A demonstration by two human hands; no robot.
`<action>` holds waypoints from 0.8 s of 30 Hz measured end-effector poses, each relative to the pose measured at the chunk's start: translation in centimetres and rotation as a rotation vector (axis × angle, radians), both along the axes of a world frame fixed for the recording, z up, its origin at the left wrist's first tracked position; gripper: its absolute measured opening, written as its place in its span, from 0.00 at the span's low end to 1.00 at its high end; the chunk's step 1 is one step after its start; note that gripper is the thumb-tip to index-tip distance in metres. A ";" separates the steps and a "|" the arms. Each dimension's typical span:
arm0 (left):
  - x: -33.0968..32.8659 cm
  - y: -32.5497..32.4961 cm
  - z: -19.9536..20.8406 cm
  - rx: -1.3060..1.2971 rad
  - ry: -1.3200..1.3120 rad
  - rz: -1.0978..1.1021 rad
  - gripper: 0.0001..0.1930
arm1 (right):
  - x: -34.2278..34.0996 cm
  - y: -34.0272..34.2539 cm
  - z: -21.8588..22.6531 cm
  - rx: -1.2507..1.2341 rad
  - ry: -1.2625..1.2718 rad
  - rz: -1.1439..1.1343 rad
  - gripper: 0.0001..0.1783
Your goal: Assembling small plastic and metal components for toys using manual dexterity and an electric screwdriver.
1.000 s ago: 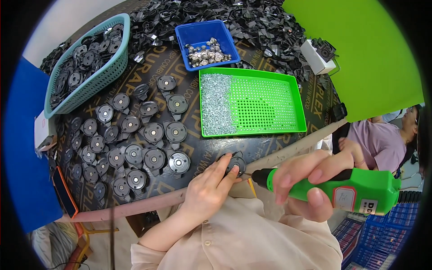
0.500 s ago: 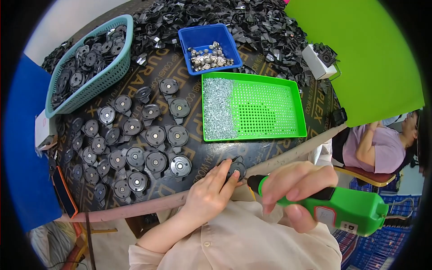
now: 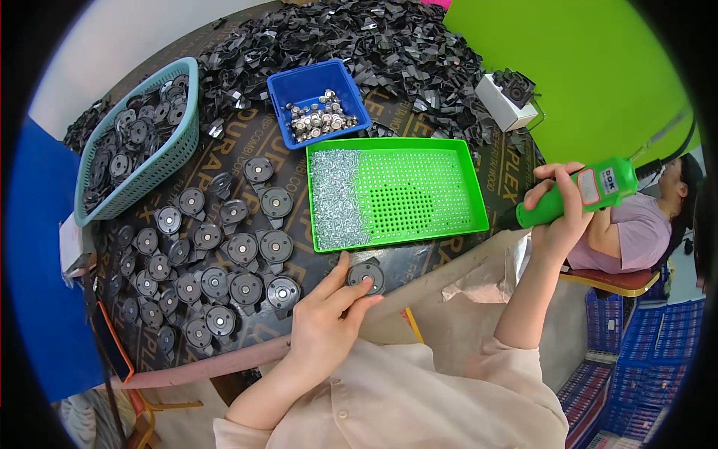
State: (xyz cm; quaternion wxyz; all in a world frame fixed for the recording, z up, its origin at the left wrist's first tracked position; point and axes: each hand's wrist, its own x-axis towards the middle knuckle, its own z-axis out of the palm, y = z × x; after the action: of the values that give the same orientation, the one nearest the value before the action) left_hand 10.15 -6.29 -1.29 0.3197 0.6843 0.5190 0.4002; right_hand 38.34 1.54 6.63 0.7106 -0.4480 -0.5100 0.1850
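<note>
At the table's near edge lies a round dark grey plastic part (image 3: 364, 269) with a small centre and a tab at its rim. My left hand (image 3: 325, 318) is over it with fingers spread. One fingertip rests on its face, the thumb lies by its near edge, and the index finger stretches along its left side. Off to the right, my right hand (image 3: 565, 198) is wrapped around a green electric screwdriver (image 3: 617, 183) with a black nose, held away from the part. Several similar round parts (image 3: 245, 289) lie in loose rows left of my left hand.
Beyond my hands stands a green perforated tray (image 3: 482, 202) of screws, with a blue bin (image 3: 280, 93) of metal discs behind. A teal basket (image 3: 161, 176) of round parts is left, near an orange-edged phone (image 3: 114, 344). Black pieces (image 3: 336, 37) heap at the back. Another person (image 3: 628, 232) sits right.
The screwdriver has swung right and up, away from the part. My left fingers have loosened and spread, showing more of the part's face. The view has shifted slightly.
</note>
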 end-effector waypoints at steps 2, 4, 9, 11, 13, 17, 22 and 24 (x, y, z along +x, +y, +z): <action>0.1 0.1 0.3 0.012 0.007 0.003 0.11 | -0.7 -0.6 0.2 -0.017 0.060 0.078 0.05; 0.2 0.3 0.5 0.023 0.014 0.006 0.11 | -0.9 -0.8 0.3 -0.021 0.070 0.106 0.05; 0.3 0.7 1.0 0.005 0.048 0.017 0.12 | -1.8 -1.5 0.1 -0.098 0.180 0.305 0.05; 0.2 0.6 1.1 0.038 0.069 -0.027 0.11 | -2.0 -2.3 1.0 -0.049 0.238 0.312 0.07; 0.4 0.5 1.3 0.068 0.091 -0.071 0.11 | -1.9 -2.6 2.1 -0.002 0.297 0.320 0.08; 2.6 0.7 2.1 0.126 0.040 -0.218 0.10 | 0.0 -2.8 3.2 -0.182 0.112 0.241 0.08; 4.1 2.5 0.8 0.112 0.062 -0.155 0.08 | -0.1 -3.6 2.2 -0.381 0.071 0.153 0.08; 4.2 3.1 0.5 0.172 0.034 -0.157 0.08 | 0.2 -4.1 1.8 -0.343 0.077 0.208 0.08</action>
State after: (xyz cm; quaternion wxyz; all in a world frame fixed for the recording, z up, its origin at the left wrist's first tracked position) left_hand 14.32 -3.20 -0.77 0.2811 0.7544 0.4330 0.4053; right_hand 38.56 -2.53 8.43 0.6201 -0.4998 -0.4871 0.3585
